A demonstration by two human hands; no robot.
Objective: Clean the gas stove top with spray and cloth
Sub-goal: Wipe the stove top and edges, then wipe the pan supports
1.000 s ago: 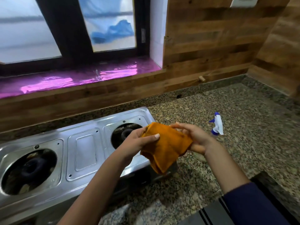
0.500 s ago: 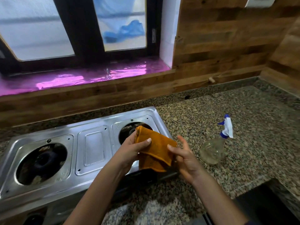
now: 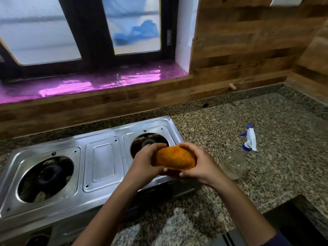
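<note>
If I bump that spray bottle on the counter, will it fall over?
Probably not easily: the spray bottle has a wide, round body sitting on the flat counter. It looks clear and nearly empty, so it is likely light and may slide. Its plastic looks unlikely to break.

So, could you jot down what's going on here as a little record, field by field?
stove: steel, two burners
cloth: orange, bunched, over the stove's right end
left hand: grips the cloth
right hand: grips the cloth
bottle: clear, blue-white trigger, upright on the counter, right of the stove, untouched
</note>
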